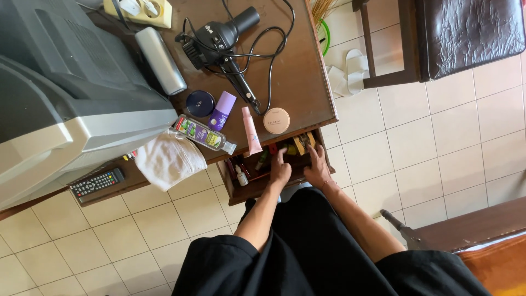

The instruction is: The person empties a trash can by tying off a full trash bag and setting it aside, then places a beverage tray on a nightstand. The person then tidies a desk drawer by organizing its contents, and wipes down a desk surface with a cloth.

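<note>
Overhead, cluttered wooden table [307,82], tiled floor [438,137]

You stood in a home living room: an old boxy television [60,93] sat on a wooden table [298,82] with a hair dryer [219,38] and cosmetics, house slippers [348,71] on the tiled floor [455,131].

Concealed and cropped items around the open drawer [241,189]

Drawer contents behind the left hand [280,171] and right hand [318,167] are too small and shadowed to identify; beyond the drawer, the television [66,98] is cut off by the frame's left edge.
</note>
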